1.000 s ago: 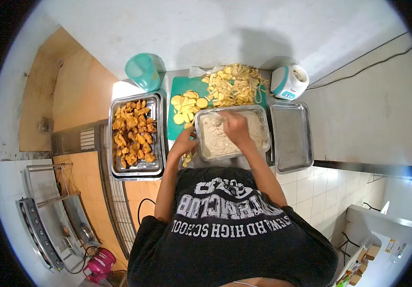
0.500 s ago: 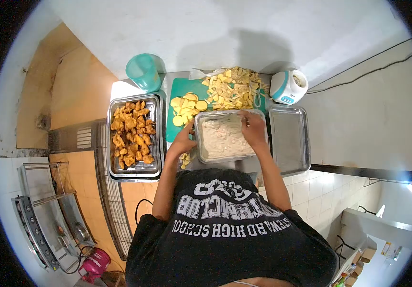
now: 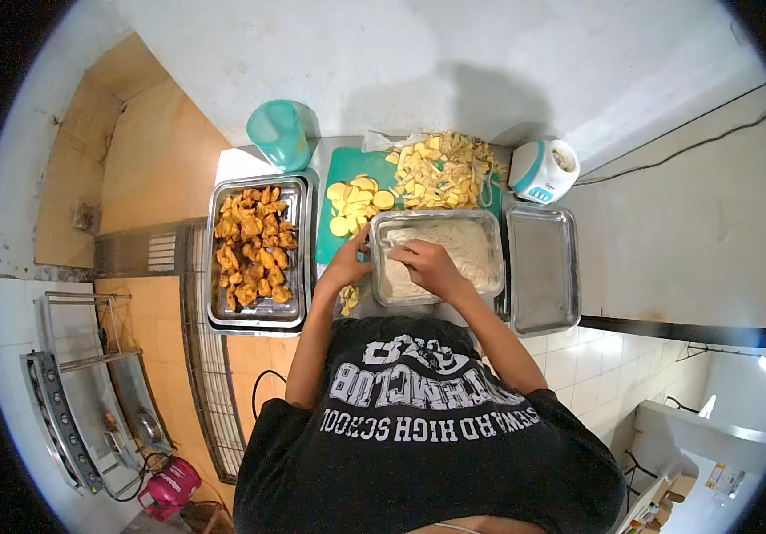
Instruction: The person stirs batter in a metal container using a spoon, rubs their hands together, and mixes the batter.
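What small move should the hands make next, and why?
I'd probably sweep the right hand through the pale mixture: its surface looks streaked, that hand is over the tray, and the left hand is at the tray's left edge.

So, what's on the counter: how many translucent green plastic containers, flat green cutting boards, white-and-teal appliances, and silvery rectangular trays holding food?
Translucent green plastic container: 1
Flat green cutting board: 1
White-and-teal appliance: 1
Silvery rectangular trays holding food: 2
Total: 5
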Motion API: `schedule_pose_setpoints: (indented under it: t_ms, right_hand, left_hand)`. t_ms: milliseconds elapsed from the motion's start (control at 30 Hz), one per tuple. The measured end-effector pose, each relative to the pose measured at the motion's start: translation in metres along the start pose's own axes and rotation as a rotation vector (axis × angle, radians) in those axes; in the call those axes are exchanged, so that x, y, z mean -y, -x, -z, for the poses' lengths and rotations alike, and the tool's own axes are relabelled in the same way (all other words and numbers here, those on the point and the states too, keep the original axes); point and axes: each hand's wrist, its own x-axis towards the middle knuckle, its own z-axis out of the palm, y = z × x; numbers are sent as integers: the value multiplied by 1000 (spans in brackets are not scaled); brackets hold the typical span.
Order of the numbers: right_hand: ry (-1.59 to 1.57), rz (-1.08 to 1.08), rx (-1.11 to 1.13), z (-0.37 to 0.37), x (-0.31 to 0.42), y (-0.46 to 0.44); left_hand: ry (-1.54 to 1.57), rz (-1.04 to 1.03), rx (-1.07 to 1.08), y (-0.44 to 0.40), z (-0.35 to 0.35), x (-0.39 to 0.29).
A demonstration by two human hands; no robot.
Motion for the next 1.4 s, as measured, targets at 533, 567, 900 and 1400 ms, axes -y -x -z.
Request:
schedule_pose_setpoints:
  t_ms: [533,567,900,1400]
  right_hand:
    - [67,-303,-375,12,-30,4]
    - [33,-231,-374,4,-28,1]
    - [-1,75,-151,-14,-8,-1]
    - [-148,161,326,43,3,32]
  left_hand:
    - [-56,20,-18,8,1,-20]
    - [-58,21,-25,7,2,-17]
    - [-63,16,3,4,-1,-8]
    - [-100,-13,-33,5,-2,0]
